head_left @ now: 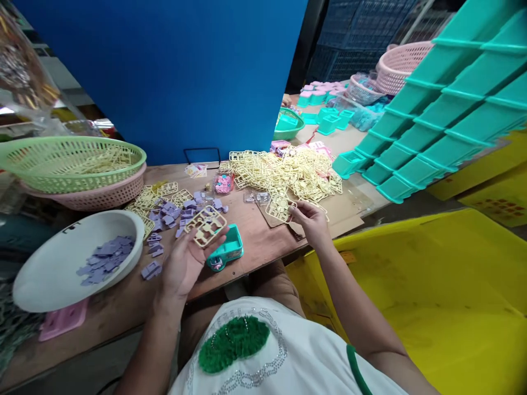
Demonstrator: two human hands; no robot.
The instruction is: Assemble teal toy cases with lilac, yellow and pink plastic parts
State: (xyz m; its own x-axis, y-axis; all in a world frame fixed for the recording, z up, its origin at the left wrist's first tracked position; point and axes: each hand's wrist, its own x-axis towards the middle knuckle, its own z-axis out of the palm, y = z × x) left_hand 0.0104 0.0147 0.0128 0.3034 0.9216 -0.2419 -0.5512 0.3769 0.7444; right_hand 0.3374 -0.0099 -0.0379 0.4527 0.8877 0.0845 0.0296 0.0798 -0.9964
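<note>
My left hand [187, 260] is closed on a cream plastic parts frame [207, 226], held flat over the table's near edge. Just behind it stands a small teal box [231, 247], partly covered by my fingers. With thumb and fingers pinched, my right hand [310, 220] grips another cream parts frame [280, 206] at the front of a large pile of such frames [284, 170]. Loose purple plastic pieces [167, 213] lie beyond my left hand. A clear bag of pink pieces [223, 184] rests between the purple pieces and the pile.
At left, a white basin [37, 274] holds purple pieces, and a green basket [24, 170] sits in a pink one. Stacked teal boxes [444, 120] lean at right above a yellow bin [432, 274]. A blue panel [177, 71] rises behind the table. Another person's hand [286, 100] shows beyond it.
</note>
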